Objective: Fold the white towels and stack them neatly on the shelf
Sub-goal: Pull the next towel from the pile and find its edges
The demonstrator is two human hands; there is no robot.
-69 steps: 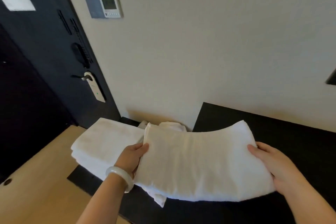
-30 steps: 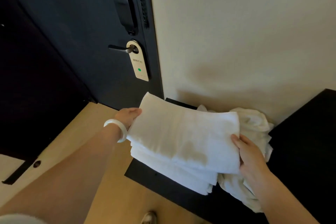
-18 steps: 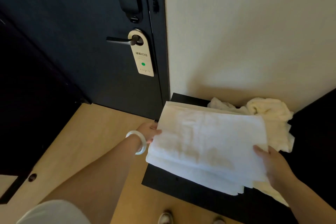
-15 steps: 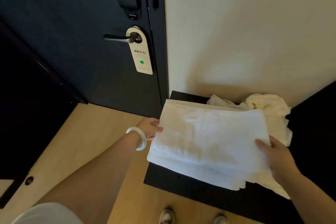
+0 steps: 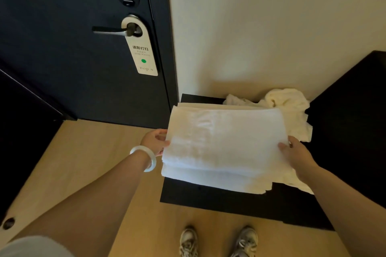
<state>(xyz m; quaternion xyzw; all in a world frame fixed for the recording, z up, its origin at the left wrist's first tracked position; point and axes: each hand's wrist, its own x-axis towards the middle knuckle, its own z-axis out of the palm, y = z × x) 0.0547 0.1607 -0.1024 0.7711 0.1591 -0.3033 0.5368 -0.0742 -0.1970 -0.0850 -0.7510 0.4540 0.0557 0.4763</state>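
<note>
Towel [image 5: 223,142], ends pinched by your left hand [image 5: 155,142] and right hand [image 5: 296,152] atop stack [image 5: 208,179]: uneven release may skew it.

Dark door [image 5: 62,58], lever handle [image 5: 108,31] w/ hanger tag [image 5: 142,52], wood floor [image 5: 83,162], grey sneakers [image 5: 188,242]

Quick count: two hands, left hand [image 5: 155,142] and right hand [image 5: 296,154], with one white bangle [image 5: 146,157]. Stack of folded towels [image 5: 223,137]: at least two, can't tell the exact layers. One crumpled towel heap [image 5: 288,106], maybe more than one piece. Left sneaker [image 5: 188,242] plus right sneaker [image 5: 244,240], so two. One door handle [image 5: 108,31], one door hanger [image 5: 142,52], one black shelf [image 5: 229,200].
</note>
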